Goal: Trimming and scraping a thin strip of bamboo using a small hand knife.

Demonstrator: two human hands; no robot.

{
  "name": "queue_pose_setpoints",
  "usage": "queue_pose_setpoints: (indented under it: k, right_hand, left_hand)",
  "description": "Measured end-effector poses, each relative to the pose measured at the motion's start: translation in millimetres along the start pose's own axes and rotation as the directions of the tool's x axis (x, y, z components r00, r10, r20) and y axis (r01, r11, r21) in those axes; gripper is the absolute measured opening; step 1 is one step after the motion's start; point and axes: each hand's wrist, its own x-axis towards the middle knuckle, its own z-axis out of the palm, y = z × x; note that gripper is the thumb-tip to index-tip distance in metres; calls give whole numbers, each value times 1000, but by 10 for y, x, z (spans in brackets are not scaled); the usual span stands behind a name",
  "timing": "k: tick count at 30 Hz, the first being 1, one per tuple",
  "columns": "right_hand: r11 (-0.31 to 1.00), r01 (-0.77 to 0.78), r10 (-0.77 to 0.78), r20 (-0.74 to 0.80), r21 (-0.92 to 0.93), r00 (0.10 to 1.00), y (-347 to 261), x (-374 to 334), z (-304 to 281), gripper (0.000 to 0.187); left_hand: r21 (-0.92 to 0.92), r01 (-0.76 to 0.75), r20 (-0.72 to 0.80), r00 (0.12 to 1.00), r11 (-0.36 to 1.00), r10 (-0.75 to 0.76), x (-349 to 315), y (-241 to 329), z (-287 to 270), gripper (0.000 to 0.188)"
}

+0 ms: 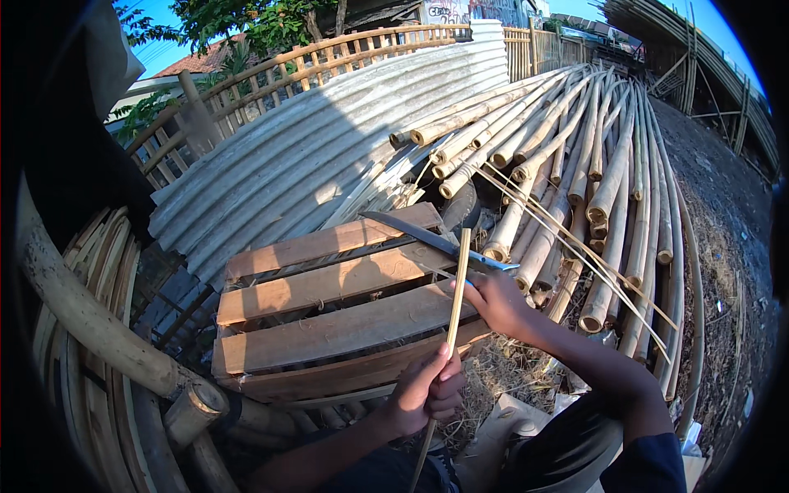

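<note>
My left hand [425, 390] is closed around a narrow bamboo strip [457, 316], which stands nearly upright and runs down below the fist. My right hand [497, 302], just right of the strip's upper part, is closed on a knife; a bit of blue shows at its fingers and a thin blade [429, 264] points left, passing behind the strip. Most of the handle is hidden in the fingers. Beyond that hand, a long dark machete [415, 232] with a blue end lies across the wooden slatted bench [329, 293].
A large stack of bamboo poles [604, 189] spreads out ahead and right, with loose thin strips [588, 255] across it. Corrugated sheeting [329, 135] leans on a bamboo fence [329, 59]. Split bamboo [103, 279] and a thick pole [99, 312] stand at left.
</note>
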Motion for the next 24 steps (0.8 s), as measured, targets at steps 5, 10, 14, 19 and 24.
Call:
queue_pose_setpoints:
  k: [5,10,14,19,24]
  right_hand:
    - [908,-122,183,-118,401,976,21,19,-289,42]
    - [961,15,-14,-5,276,1000,-304,4,-298,41]
    - [980,172,-178,61,98,982,-359,-26,-229,41]
    - [984,133,-143,85,115,986,-390,-22,-235,41]
    - [992,100,-106,74,73,992,-360,-18,-186,42]
  left_hand:
    - [-22,-47,-27,999,999,47,89,118,-382,39]
    - [14,-74,-3,997,997,74,110,170,-501,40]
    - [-30,-58,64,996,998,60,103,169,-463,39]
    - [-98,-17,125,992,995,29,80,192,-465,39]
    - [-102,-53,72,996,993,61,51,166,-475,34]
